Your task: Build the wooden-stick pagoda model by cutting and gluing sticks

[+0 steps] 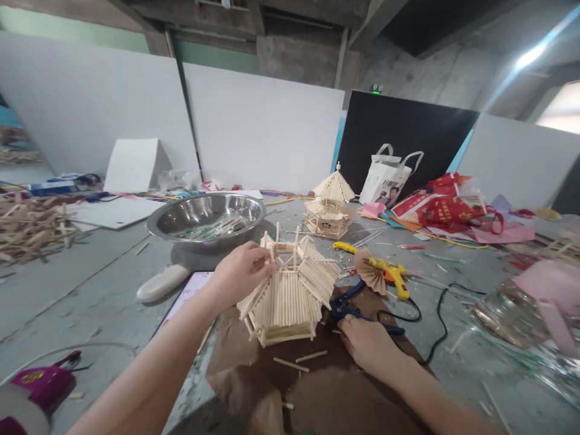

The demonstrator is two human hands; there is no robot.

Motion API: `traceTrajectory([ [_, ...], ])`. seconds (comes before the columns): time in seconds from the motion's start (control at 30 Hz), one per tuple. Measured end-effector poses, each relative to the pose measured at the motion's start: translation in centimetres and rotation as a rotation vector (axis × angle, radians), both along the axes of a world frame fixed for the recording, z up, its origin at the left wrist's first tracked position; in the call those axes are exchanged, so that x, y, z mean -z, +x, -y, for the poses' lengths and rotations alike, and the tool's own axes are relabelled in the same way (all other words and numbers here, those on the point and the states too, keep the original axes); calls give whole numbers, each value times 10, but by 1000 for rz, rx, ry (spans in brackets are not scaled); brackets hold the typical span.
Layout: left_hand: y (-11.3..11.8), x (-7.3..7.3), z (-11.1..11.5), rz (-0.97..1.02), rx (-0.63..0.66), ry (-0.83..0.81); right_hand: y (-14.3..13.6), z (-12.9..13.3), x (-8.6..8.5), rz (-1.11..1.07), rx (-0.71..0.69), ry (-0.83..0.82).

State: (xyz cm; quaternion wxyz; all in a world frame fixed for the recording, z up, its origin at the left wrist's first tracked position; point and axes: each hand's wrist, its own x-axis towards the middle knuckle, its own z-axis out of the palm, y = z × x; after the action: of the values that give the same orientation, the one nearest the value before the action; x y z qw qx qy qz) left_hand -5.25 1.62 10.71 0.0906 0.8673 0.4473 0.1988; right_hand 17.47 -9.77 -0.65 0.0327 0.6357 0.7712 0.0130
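Observation:
A small pavilion model of pale wooden sticks (290, 296) stands on brown paper (244, 386), its sloping roof panels around an open top with upright sticks. My left hand (247, 270) is at the upper left of the roof, its fingers bent together by an upright; what they pinch is too small to make out. To the right of the model, my right hand (362, 341) rests low on the paper with curled fingertips beside dark blue pliers (347, 305). A short stick end shows at those fingertips. Loose sticks (292, 364) lie in front of the model.
Behind stand a steel basin (206, 220) and a finished stick pavilion (328, 208). A yellow glue gun (394, 275) with a black cable lies right, near a glass container (512, 314). A white oval object (163, 284) and phone (193, 290) lie left; a purple tool (43, 386) is lower left.

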Motion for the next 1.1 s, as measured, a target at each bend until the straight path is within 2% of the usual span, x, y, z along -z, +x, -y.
traceTrajectory([
  [0.23, 3, 4, -15, 6, 11, 44, 6, 3, -13, -40, -1, -60],
  [0.4, 2, 16, -28, 70, 9, 98, 12, -14, -25, -113, 5, 75],
  [0.47, 2, 21, -31, 94, 44, 165, 11, -25, -26, -115, -36, 92],
  [0.57, 2, 25, -33, 125, 159, 208, 8, -40, -23, -135, -165, 28],
  [0.63, 1, 25, -33, 152, 215, 166, 9, -44, -20, -166, -202, -20],
  [0.73, 0, 24, -33, 186, 228, 108, 15, -45, -19, -185, -184, -73],
  [0.97, 1, 20, -29, 109, 131, 114, 31, -39, -29, -187, -196, -139],
  [1.1, 0, 15, -25, 56, 125, 139, 40, -34, -34, -173, -161, -189],
])
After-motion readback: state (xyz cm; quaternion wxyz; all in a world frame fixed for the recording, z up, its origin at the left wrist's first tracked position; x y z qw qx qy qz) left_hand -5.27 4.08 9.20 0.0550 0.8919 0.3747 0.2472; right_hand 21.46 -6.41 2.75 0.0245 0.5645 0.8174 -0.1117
